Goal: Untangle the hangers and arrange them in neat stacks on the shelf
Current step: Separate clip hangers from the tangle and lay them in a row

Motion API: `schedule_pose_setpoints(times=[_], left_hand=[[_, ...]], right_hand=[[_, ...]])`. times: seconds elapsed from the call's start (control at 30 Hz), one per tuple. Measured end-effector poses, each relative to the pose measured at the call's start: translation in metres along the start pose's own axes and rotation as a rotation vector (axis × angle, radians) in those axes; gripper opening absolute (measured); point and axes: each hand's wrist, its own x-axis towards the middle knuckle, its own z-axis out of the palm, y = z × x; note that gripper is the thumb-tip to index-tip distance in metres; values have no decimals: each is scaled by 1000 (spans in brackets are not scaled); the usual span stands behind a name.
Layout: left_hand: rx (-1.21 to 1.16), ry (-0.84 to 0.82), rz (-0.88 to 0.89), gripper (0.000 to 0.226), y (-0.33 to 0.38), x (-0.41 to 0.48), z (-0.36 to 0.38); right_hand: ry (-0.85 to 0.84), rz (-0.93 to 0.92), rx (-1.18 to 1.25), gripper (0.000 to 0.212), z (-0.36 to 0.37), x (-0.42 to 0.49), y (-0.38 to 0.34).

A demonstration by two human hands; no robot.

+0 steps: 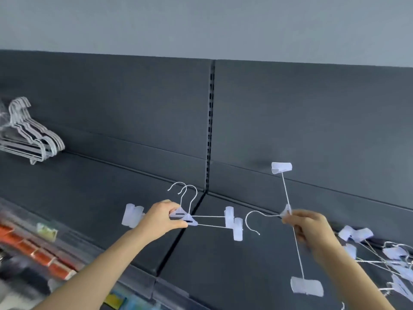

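Note:
My left hand (pixel 162 218) grips two clear clip hangers (pixel 211 220) together at their triangular centres, hooks pointing up, just above the dark shelf (pixel 111 198). My right hand (pixel 307 224) pinches the centre of a single clip hanger (pixel 285 193) turned on end: one clip is high, the other hangs low, and its hook points left. A tangled pile of clip hangers (pixel 391 258) lies on the shelf at the right edge. A neat stack of white wire hangers (pixel 29 135) rests on the shelf at far left.
The shelf's dark back panel has a slotted upright (pixel 210 130) in the middle, where two shelf boards meet at a seam. Below the shelf's front edge, at lower left, are blurred orange packages (pixel 38 253) and other goods.

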Motion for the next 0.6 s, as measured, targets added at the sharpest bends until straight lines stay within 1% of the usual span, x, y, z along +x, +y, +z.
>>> schedule_pose_setpoints(times=[0.13, 0.27, 0.3, 0.37, 0.43, 0.53, 0.6], left_hand=[[75, 22, -73, 51, -65, 0, -43], [106, -2, -108, 53, -148, 14, -92], [112, -24, -111, 54, -170, 20, -103], [128, -63, -101, 55, -212, 34, -124], [121, -101, -110, 55, -246, 50, -139], [108, -155, -134, 50, -280, 73, -153], [111, -164, -138, 45, -298, 91, -158]], right_hand=[[-19, -35, 43, 9, 63, 1, -4], [-28, -36, 114, 6, 156, 5, -9], [-27, -28, 132, 9, 182, 6, -8], [-15, 7, 176, 12, 234, 8, -3], [3, 71, 236, 8, 276, 11, 0], [32, 155, 345, 8, 320, 16, 4], [41, 178, 395, 9, 344, 20, 3]])
